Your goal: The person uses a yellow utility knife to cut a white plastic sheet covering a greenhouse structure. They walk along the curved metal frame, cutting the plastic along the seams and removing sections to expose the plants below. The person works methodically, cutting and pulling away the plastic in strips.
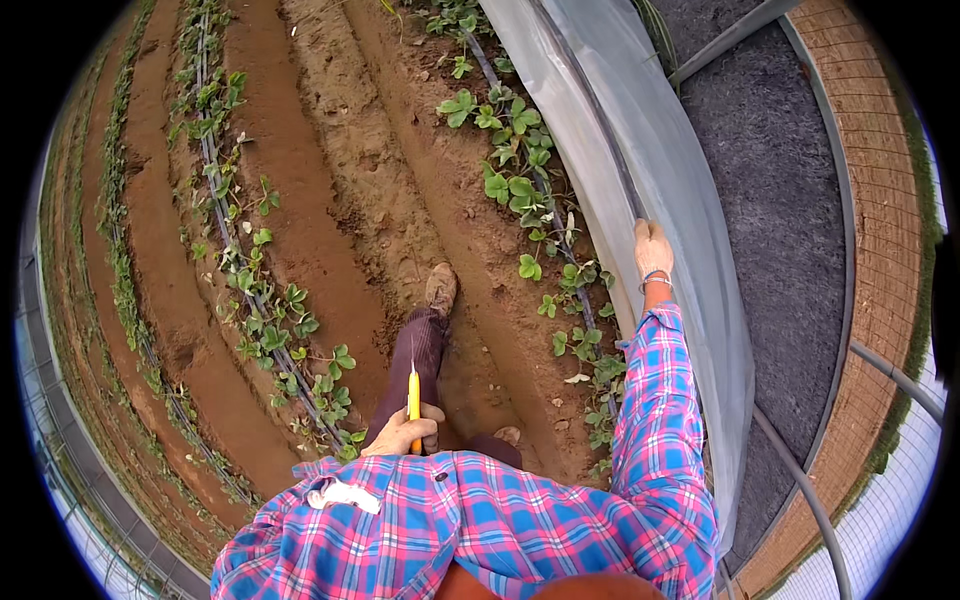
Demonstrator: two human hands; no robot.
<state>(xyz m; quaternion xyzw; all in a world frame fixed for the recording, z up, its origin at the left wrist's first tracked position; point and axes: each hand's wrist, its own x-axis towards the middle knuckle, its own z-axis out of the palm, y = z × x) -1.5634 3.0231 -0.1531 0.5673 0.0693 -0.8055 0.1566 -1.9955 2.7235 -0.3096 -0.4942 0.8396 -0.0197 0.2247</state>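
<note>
My left hand, low at the centre in a tan glove, is closed around a yellow-handled tool with a thin pointed blade or tip turned away from me; its exact kind is unclear. My right arm reaches forward to the right. The gloved right hand rests at a dark pipe or rail that runs along the translucent plastic sheeting; its fingers are closed there, on the pipe or on the film over it. A row of strawberry plants grows just left of the sheeting.
More plant rows with drip lines run along raised soil beds to the left. My boot stands in the muddy furrow between beds. Right of the sheeting lie black ground cover, metal pipes and wire mesh.
</note>
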